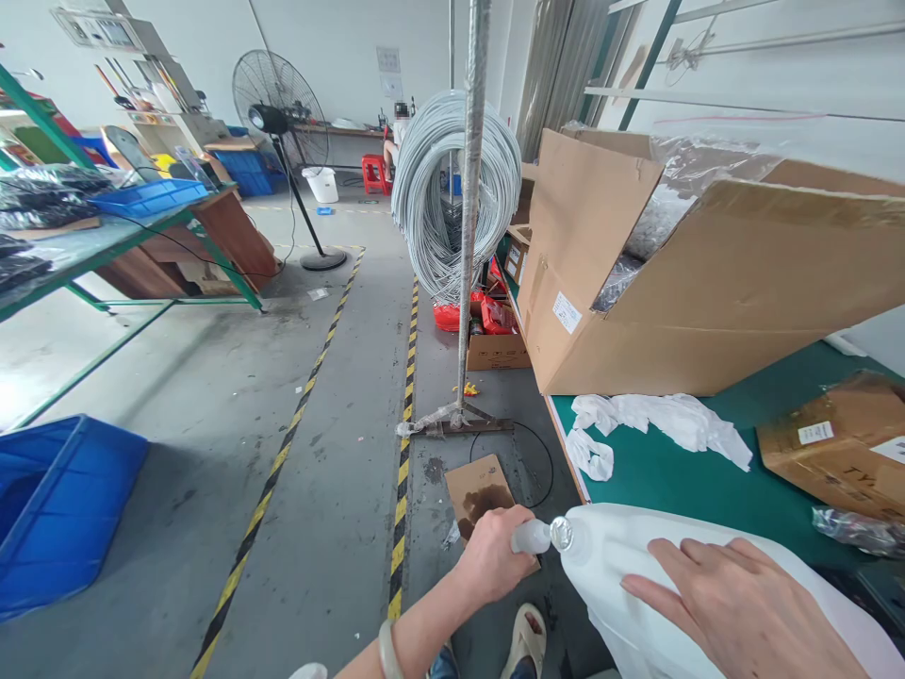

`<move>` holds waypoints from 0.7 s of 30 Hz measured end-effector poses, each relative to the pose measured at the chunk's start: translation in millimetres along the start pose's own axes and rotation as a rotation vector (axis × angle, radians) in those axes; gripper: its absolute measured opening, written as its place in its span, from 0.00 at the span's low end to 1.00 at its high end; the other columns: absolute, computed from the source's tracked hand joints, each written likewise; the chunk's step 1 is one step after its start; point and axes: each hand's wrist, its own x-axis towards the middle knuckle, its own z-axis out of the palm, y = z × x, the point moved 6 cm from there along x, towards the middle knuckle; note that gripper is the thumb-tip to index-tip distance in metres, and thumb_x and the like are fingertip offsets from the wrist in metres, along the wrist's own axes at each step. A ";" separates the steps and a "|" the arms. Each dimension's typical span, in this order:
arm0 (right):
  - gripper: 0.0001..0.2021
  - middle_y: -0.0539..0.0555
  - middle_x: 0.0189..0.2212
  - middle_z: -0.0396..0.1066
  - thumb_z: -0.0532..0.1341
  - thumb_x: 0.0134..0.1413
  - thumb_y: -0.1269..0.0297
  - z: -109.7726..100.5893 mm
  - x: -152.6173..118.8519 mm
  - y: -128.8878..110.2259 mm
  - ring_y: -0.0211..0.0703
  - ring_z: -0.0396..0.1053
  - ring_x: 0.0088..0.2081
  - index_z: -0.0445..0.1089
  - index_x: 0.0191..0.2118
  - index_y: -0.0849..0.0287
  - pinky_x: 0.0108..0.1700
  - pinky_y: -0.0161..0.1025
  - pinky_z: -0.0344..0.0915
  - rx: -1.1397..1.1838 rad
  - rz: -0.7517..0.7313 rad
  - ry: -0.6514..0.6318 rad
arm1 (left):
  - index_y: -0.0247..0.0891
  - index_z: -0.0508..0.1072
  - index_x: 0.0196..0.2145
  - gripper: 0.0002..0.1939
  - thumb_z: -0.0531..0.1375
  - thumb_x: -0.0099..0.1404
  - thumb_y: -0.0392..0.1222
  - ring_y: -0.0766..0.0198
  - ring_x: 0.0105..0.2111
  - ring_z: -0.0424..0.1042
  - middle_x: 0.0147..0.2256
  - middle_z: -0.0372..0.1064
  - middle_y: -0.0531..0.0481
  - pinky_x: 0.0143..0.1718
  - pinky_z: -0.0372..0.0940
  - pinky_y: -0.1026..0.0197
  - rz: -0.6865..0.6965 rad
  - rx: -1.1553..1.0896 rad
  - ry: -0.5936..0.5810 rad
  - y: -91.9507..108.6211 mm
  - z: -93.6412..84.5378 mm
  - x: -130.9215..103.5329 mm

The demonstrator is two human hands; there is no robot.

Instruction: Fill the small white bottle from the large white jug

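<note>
My left hand (495, 552) is closed around a small translucent bottle (532, 538), whose end sticks out to the right past my fingers. The bottle's end meets, or nearly meets, the silvery mouth of a big white plastic jug (615, 556); I cannot tell whether they touch. The jug lies tilted at the edge of the green-topped table (679, 486), its mouth toward the left. My right hand (735, 604) lies on the jug's upper side with its fingers spread.
A large open carton (679, 339), crumpled white cloth (657, 424) and a smaller box (834, 434) stand on the table. Ahead, a metal pole (467, 226) carries coiled tubing (424, 198). Stained cardboard (485, 481) lies below. A blue bin (77, 509) is left; a person sits far back.
</note>
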 end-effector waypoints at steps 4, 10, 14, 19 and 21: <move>0.33 0.58 0.21 0.72 0.32 0.63 0.59 -0.2 1.1 -0.3 0.44 0.69 0.19 0.74 0.28 0.57 0.22 0.39 0.63 0.006 -0.002 -0.006 | 0.40 0.68 0.33 0.14 0.55 0.46 0.32 0.61 0.30 0.67 0.31 0.71 0.50 0.26 0.54 0.65 -0.002 0.005 -0.002 0.6 -0.2 -0.5; 0.34 0.59 0.21 0.72 0.31 0.63 0.60 -0.3 -0.8 0.6 0.42 0.68 0.18 0.74 0.27 0.58 0.22 0.37 0.62 0.033 0.002 -0.001 | 0.40 0.69 0.35 0.15 0.55 0.46 0.32 0.61 0.30 0.68 0.32 0.71 0.50 0.26 0.54 0.65 -0.005 0.010 -0.004 1.1 -0.9 0.3; 0.33 0.59 0.21 0.72 0.33 0.63 0.57 1.4 -2.6 1.0 0.43 0.69 0.20 0.74 0.29 0.59 0.23 0.37 0.63 0.024 0.011 -0.013 | 0.40 0.69 0.34 0.14 0.56 0.47 0.33 0.60 0.31 0.68 0.33 0.71 0.50 0.26 0.55 0.65 -0.005 0.009 -0.010 0.7 -0.7 1.1; 0.35 0.59 0.21 0.72 0.30 0.63 0.59 -2.3 1.2 0.8 0.42 0.68 0.18 0.74 0.27 0.58 0.22 0.37 0.62 0.076 0.010 -0.010 | 0.40 0.69 0.34 0.13 0.56 0.47 0.33 0.60 0.31 0.68 0.32 0.71 0.50 0.27 0.56 0.65 -0.007 0.011 -0.009 0.3 -0.5 0.6; 0.37 0.60 0.20 0.72 0.29 0.62 0.60 -6.8 4.0 0.6 0.42 0.68 0.17 0.74 0.26 0.58 0.21 0.37 0.61 0.087 0.011 0.014 | 0.40 0.69 0.34 0.13 0.56 0.47 0.33 0.60 0.31 0.68 0.33 0.71 0.50 0.26 0.55 0.65 -0.006 0.010 -0.010 0.5 -0.7 0.6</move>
